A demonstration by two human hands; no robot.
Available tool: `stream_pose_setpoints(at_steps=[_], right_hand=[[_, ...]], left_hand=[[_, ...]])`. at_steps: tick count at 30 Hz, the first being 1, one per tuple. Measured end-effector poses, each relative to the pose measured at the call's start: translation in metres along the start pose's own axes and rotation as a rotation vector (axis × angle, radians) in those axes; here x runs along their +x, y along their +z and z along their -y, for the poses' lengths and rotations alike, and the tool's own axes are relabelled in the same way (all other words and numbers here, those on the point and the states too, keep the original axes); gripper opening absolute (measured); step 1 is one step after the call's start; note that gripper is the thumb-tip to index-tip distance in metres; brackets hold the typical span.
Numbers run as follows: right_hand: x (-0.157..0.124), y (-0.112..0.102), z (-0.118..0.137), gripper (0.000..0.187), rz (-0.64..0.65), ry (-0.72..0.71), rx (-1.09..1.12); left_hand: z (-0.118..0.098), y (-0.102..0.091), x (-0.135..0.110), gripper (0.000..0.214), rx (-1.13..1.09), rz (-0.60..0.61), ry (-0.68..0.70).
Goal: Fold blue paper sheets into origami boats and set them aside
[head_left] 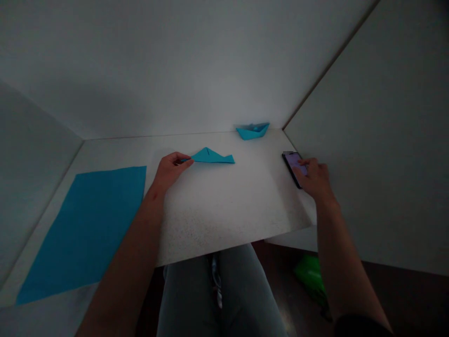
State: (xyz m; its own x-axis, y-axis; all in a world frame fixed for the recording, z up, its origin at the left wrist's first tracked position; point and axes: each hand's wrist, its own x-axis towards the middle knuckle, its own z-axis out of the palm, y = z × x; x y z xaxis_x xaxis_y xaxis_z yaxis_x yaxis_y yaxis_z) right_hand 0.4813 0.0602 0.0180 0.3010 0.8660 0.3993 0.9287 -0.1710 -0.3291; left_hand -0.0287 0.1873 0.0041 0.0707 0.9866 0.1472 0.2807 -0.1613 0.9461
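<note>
Our left hand (170, 171) pinches folded blue paper (211, 157). Our right hand (314, 178) touches a phone (293, 168); we can't tell if it grips.

Enclosed white-panelled work corner, viewed from above. A pale far wall (168, 70), left wall (31, 164) and right wall (368, 126) meet at seamed corners around a white speckled worktop (217, 224). Below its near edge, at right, lies a dark wooden floor (403, 290) bearing a crumpled green item (310, 278). Lighting dim, grey.

Left hand (171, 171) holds folded blue paper (212, 157); right hand (315, 178) touches a phone (293, 168).
</note>
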Motion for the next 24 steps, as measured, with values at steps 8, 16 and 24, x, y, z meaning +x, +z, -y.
stream_pose_setpoints(at_steps=[8,16,24], right_hand=[[0.002,0.022,0.006,0.040,0.021,0.057,-0.031],[0.035,0.066,0.140,0.050,-0.019,-0.188,0.485],[0.027,0.116,0.223,0.078,0.137,-0.228,0.754]], left_hand=[[0.003,0.001,0.000,0.031,0.014,0.000,0.030],[-0.001,0.005,-0.003,0.037,0.049,-0.080,0.075],[-0.009,0.005,-0.009,0.035,0.128,-0.103,0.109]])
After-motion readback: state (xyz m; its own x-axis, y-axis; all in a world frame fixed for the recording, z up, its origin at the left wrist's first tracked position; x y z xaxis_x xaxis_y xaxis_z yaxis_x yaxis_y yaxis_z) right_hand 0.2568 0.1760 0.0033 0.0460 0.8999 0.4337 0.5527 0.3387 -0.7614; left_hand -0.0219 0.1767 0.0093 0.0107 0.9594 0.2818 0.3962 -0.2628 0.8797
